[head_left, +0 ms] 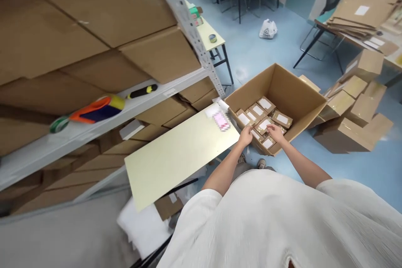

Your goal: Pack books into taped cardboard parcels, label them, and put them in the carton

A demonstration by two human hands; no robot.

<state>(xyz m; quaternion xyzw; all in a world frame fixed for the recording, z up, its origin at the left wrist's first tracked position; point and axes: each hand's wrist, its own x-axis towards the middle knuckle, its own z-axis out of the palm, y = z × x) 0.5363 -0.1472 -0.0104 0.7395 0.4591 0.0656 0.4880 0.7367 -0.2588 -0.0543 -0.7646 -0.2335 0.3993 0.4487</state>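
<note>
Cartons (344, 136) and tabletop (182, 155) flank the big box (293, 94), left hand (246, 136) and right hand (275, 133) half-curled, hold unclear.

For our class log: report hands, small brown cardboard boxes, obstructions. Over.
Left hand, right hand: at the small boxes, grip unclear. Small boxes: white-labelled, grouped inside large open brown cardboard box. Its walls stand around them.

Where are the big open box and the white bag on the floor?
Big open box (292, 94), head view: on its inside wall.
White bag (268, 30), head view: on its crumpled middle.
</note>
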